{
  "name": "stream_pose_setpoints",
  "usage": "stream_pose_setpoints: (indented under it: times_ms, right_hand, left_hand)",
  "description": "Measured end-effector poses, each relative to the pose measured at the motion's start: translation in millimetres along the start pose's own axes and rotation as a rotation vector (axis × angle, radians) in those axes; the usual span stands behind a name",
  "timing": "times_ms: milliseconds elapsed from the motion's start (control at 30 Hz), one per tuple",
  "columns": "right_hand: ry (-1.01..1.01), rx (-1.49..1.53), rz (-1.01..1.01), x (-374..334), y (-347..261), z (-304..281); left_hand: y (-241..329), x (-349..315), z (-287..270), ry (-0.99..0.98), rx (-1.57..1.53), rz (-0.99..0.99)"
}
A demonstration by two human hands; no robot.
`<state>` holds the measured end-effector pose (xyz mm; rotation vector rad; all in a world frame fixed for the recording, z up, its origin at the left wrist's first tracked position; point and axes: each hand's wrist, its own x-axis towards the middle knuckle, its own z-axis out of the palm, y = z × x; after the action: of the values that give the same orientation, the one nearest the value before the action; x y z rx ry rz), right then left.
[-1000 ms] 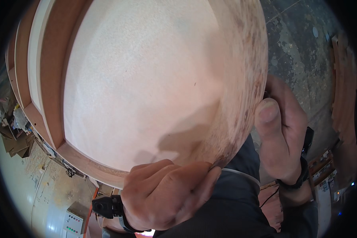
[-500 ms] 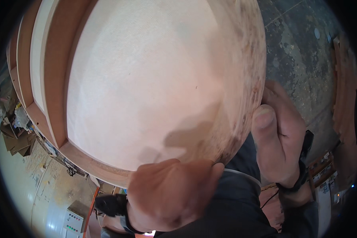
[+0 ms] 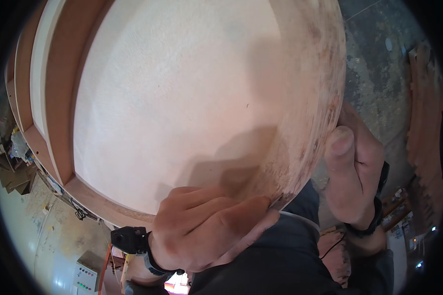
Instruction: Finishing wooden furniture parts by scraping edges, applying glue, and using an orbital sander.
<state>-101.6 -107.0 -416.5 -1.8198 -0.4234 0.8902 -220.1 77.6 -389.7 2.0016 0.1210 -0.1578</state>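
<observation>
A large pale wooden panel [image 3: 182,98] takes up most of the head view, with a rougher, brown-streaked strip along its right edge. At the panel's lower right corner is my left hand [image 3: 209,226], its fingers curled together and the thumb pressed to the index finger. Whatever that pinch holds, if anything, I cannot make out. My right hand [image 3: 352,172] grips the panel's right edge, thumb at the near side and the other fingers partly hidden behind it. Both wrists wear dark straps.
Upright wooden dividers [image 3: 59,93] run along the panel's left side, forming a frame. Cardboard scraps [image 3: 15,172] lie on the floor at far left. A grey control box [image 3: 86,275] with buttons stands at lower left. Stacked wooden pieces [image 3: 426,113] are at far right.
My left hand has turned slightly and shifted a little left, with its fingers now more distinct. The panel edge and my right hand appear slightly farther right in the view.
</observation>
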Motion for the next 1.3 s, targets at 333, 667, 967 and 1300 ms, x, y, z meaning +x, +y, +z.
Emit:
stream_pose_setpoints:
  times_ms: [333,667,967,1300]
  right_hand:
    - [0.013,-0.047,-0.002,2.2,-8.9,3.1]
    - [0.025,-0.019,0.014,0.7,-9.9,3.3]
    - [0.054,-0.040,0.012,-0.8,-3.8,4.3]
    - [0.028,0.021,0.058,0.7,-12.0,2.1]
  left_hand:
    - [16.0,-6.2,-6.1,0.103,0.052,-0.129]
    - [23.5,-1.0,-3.5,0.046,0.064,-0.159]
    - [17.9,2.0,12.8,0.156,0.149,-0.005]
    - [46.1,2.4,22.9,0.265,0.316,-0.230]
